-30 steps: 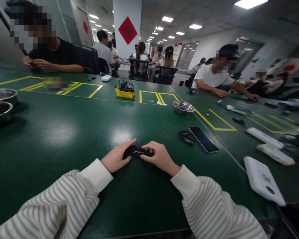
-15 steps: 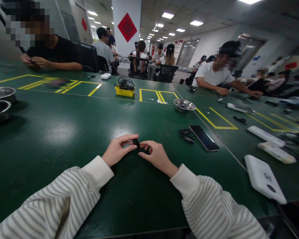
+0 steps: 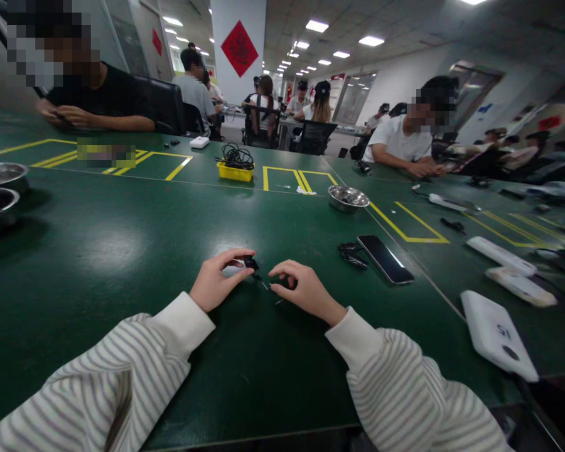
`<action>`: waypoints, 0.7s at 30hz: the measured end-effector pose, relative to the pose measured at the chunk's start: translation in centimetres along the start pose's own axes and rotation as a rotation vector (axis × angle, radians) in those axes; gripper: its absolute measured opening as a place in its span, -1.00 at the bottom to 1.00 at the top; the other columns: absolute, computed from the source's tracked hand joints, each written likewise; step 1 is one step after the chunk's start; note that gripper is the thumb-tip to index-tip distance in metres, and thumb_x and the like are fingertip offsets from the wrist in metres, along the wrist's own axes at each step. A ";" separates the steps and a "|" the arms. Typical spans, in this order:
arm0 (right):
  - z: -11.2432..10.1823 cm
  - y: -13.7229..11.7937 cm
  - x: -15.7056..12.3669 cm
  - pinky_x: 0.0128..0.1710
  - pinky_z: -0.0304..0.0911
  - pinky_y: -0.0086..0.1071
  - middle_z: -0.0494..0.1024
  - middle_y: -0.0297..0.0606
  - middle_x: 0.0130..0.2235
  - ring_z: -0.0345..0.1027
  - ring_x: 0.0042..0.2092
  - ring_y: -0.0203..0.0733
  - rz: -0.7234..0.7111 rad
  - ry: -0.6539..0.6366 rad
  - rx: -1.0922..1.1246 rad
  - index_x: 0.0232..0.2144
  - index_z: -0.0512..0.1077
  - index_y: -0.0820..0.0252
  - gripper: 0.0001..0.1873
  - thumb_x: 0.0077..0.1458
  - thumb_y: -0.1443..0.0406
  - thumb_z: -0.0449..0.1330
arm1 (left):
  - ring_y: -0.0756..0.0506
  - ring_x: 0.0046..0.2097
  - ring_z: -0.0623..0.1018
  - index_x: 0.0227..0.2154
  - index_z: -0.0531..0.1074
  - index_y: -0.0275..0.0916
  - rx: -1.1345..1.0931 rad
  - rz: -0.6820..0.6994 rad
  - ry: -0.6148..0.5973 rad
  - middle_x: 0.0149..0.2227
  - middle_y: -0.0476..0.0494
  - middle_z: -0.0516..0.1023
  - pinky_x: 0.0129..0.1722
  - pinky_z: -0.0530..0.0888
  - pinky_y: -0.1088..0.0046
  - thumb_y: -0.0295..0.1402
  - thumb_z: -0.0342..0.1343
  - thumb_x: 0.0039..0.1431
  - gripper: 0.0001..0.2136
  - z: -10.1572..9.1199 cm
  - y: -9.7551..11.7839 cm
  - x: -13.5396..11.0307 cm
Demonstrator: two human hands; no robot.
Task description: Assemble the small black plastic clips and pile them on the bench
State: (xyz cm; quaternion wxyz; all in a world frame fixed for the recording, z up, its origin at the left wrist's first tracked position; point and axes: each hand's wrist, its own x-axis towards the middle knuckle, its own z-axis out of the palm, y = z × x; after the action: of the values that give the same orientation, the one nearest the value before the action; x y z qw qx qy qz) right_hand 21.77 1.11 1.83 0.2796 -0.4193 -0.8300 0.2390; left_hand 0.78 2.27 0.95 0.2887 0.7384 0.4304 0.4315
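My left hand point(image 3: 220, 279) pinches a small black part point(image 3: 250, 262) between thumb and fingers, just above the green table. From under this part a short, thin piece with a pale tip point(image 3: 264, 285) slants down to the right. Facing it across a small gap is my right hand point(image 3: 306, 290), its fingers curled around something dark point(image 3: 289, 282), mostly hidden by the fingers. Below the right fingertips shows a small silvery bit point(image 3: 279, 302); I cannot tell whether it belongs to the dark thing.
Right of my hands lie a bundled black cable point(image 3: 353, 255) and a phone point(image 3: 385, 259). White devices point(image 3: 499, 336) line the right side. Further off stand a metal bowl point(image 3: 348, 198) and a yellow box of cables point(image 3: 235, 171). More metal bowls point(image 3: 0, 210) stand left. Co-workers sit across the table.
My hands have drawn apart: the left moved slightly left with the black part, the right slightly right. Thin, pale-tipped pieces now show between them. A co-worker at right has brought their hands together.
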 end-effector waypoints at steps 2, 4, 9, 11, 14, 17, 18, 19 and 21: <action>-1.1 0.2 -0.2 -0.46 0.13 -0.51 0.39 -0.28 -0.29 0.20 -0.39 -0.37 -0.063 -0.128 0.016 -0.32 0.42 0.21 -0.75 -0.11 0.24 0.20 | -0.06 -0.29 0.46 -0.22 0.35 -0.29 -0.032 -0.030 0.002 -0.21 -0.16 0.44 -0.17 0.40 0.32 -0.25 0.09 -0.03 -0.69 -0.7 0.1 -0.2; -1.8 0.5 -0.4 -0.44 0.14 -0.51 0.39 -0.29 -0.31 0.22 -0.38 -0.37 -0.090 -0.240 0.016 -0.35 0.44 0.20 -0.75 -0.15 0.21 0.23 | -0.06 -0.27 0.45 -0.26 0.33 -0.30 -0.060 -0.051 -0.061 -0.24 -0.14 0.44 -0.18 0.41 0.34 -0.25 0.10 -0.04 -0.72 -1.3 0.2 -0.5; -1.9 0.6 -0.6 -0.43 0.16 -0.52 0.42 -0.32 -0.43 0.27 -0.42 -0.39 -0.077 -0.329 -0.069 -0.46 0.47 0.22 -0.84 -0.06 0.25 0.16 | -0.02 -0.33 0.44 -0.36 0.30 -0.30 -0.033 -0.041 -0.408 -0.33 -0.09 0.43 -0.27 0.40 0.42 -0.30 0.12 -0.07 -0.77 -1.9 0.5 -1.4; -1.9 0.3 -0.7 -0.46 0.16 -0.54 0.43 -0.34 -0.48 0.28 -0.47 -0.41 -0.035 -0.355 -0.120 -0.47 0.47 0.23 -0.89 -0.07 0.31 0.15 | -0.02 -0.35 0.42 -0.38 0.31 -0.30 0.065 0.014 -0.482 -0.37 -0.06 0.42 -0.31 0.39 0.45 -0.33 0.11 -0.07 -0.81 -1.6 0.8 -1.8; -2.2 0.0 -1.1 -0.50 0.17 -0.54 0.43 -0.37 -0.57 0.27 -0.54 -0.41 0.109 -0.355 -0.230 -0.53 0.44 0.26 -0.95 -0.16 0.40 0.17 | -0.03 -0.35 0.40 -0.31 0.32 -0.29 0.236 0.121 -0.511 -0.38 -0.06 0.39 -0.33 0.37 0.45 -0.39 0.09 -0.08 -0.78 -0.9 1.1 -2.1; -2.3 -0.3 -1.4 -0.53 0.16 -0.53 0.41 -0.38 -0.61 0.25 -0.58 -0.40 0.178 -0.307 -0.284 -0.59 0.40 0.26 -0.95 -0.23 0.45 0.16 | -0.06 -0.24 0.39 -0.12 0.26 -0.24 0.334 0.214 -0.528 -0.25 -0.10 0.39 -0.22 0.35 0.40 -0.41 0.05 -0.02 -0.66 -0.4 1.2 -2.2; -2.2 -0.5 -1.4 -0.54 0.15 -0.53 0.41 -0.38 -0.62 0.24 -0.58 -0.40 0.175 -0.285 -0.263 -0.60 0.39 0.26 -0.95 -0.23 0.45 0.15 | -0.07 -0.19 0.38 -0.09 0.25 -0.22 0.354 0.235 -0.535 -0.21 -0.12 0.38 -0.19 0.34 0.39 -0.39 0.03 0.00 -0.65 -0.3 1.2 -2.2; -2.1 -0.7 -1.3 -0.54 0.15 -0.53 0.40 -0.38 -0.62 0.24 -0.58 -0.41 0.170 -0.255 -0.224 -0.59 0.39 0.27 -0.95 -0.22 0.45 0.14 | -0.08 -0.16 0.37 -0.08 0.25 -0.21 0.368 0.250 -0.540 -0.18 -0.12 0.38 -0.16 0.33 0.38 -0.38 0.02 0.03 -0.66 -0.2 1.1 -2.2; -1.6 -1.3 -1.2 -0.53 0.17 -0.54 0.41 -0.37 -0.59 0.25 -0.56 -0.42 0.153 -0.168 -0.112 -0.55 0.38 0.28 -0.96 -0.16 0.43 0.12 | -0.08 -0.15 0.36 -0.09 0.26 -0.20 0.385 0.255 -0.541 -0.16 -0.13 0.37 -0.15 0.33 0.37 -0.35 0.01 0.05 -0.68 -0.1 1.0 -2.2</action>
State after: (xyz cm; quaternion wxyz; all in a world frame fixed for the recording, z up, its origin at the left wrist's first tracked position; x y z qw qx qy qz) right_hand 22.70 -0.33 3.53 0.1664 -0.4749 -0.8281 0.2473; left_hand 0.47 -0.11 0.93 0.1915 0.9147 0.3160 0.1638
